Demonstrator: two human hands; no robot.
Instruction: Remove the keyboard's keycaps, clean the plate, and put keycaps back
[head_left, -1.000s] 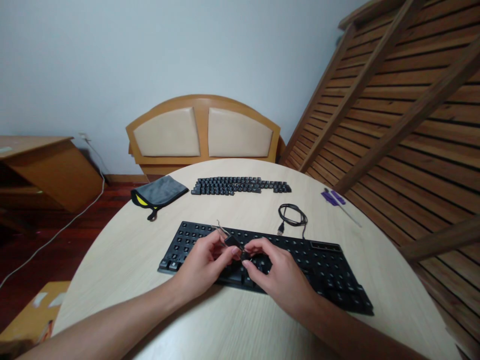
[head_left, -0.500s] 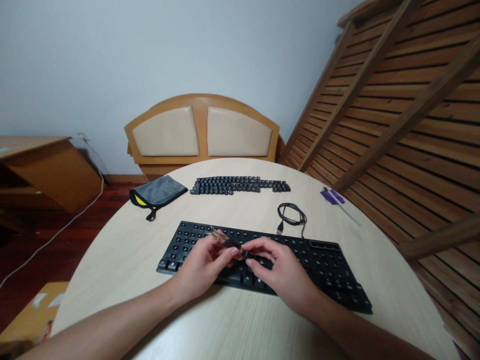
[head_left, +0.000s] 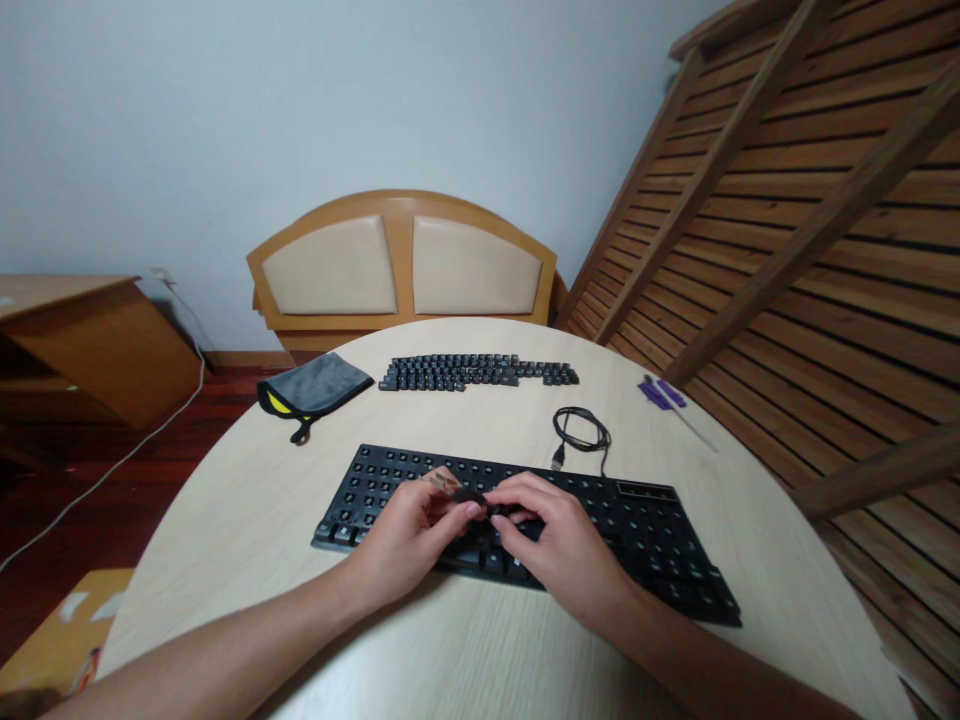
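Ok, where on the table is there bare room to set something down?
Bare tabletop shows between the loose keycaps and the keyboard, left of the coiled cable; another patch lies between the forearms, nearside of the keyboard. It is crowded over the keyboard's middle, where left hand and right hand are close.

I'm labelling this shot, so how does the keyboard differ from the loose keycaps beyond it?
The keyboard is one long body; the keycaps are many small separate pieces. The keyboard lies aslant beneath the left hand and right hand; the keycaps lie farther back, set out in rows. Both are black and rest on the table.
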